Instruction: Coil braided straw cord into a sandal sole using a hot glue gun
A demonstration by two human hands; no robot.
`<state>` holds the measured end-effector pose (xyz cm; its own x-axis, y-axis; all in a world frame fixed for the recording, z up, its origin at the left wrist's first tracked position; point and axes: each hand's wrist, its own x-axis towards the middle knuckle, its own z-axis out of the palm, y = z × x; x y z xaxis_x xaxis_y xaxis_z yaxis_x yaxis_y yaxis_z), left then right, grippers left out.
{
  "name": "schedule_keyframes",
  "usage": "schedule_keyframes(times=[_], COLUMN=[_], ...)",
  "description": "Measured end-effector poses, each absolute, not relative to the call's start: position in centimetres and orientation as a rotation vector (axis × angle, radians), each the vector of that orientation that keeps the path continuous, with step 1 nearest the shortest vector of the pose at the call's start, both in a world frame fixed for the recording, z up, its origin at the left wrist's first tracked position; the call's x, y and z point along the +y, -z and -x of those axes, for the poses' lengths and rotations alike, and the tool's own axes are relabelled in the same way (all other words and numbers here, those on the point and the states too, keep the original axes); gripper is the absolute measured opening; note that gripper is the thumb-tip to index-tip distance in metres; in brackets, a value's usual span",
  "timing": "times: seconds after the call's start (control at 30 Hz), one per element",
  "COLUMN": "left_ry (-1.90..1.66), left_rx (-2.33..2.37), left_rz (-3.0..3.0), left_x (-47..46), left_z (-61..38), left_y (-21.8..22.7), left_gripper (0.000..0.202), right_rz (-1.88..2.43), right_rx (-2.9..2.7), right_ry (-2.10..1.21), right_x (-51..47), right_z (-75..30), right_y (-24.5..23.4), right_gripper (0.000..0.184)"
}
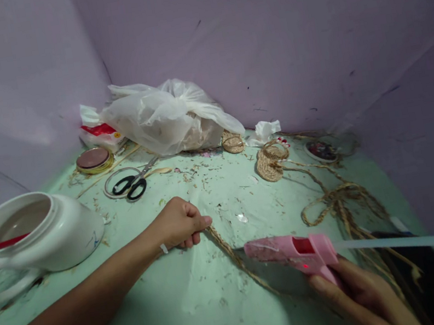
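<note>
My left hand (183,223) pinches one end of a braided straw cord (232,253) between thumb and fingers. From there the cord runs down and right across the green tabletop. My right hand (359,294) is wrapped around the handle of a pink glue gun (288,253), with a small red light glowing on its side. Its nozzle points left, close above the cord; I cannot tell if they touch. A long pale glue stick (413,242) sticks out of the gun's back end toward the right edge.
Left stands a white pot (82,229) with a red stick in it. Scissors (133,187) and a round tin (94,159) lie behind. A plastic bag (172,117) leans against the wall. Right are a coiled woven piece (270,166), tangled braid (343,197) and a small dish (321,150).
</note>
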<state>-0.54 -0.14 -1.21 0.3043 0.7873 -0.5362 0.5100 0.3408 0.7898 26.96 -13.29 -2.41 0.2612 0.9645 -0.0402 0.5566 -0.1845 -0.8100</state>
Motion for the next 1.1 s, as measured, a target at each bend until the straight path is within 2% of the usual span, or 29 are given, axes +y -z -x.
schedule_keyframes(times=[0.33, 0.57, 1.1], left_ry=[-0.288, -0.264, -0.274], left_rx=[1.347, 1.358, 1.349], left_rz=[-1.306, -1.314, -1.311], left_x=[-0.2, -0.1, -0.2], left_z=[0.6, 0.5, 0.5], left_y=[1.2, 0.9, 1.0], left_gripper=[0.031, 0.031, 0.031], right_rz=[1.846, 1.832, 1.814], right_rx=[-1.391, -1.369, -1.410], right_ry=[-0.874, -0.765, -0.913], right_x=[-12.7, -12.8, -12.1], right_z=[-25.5, -23.7, -24.1], right_y=[2.2, 2.1, 2.6], right_gripper=[0.030, 0.034, 0.037])
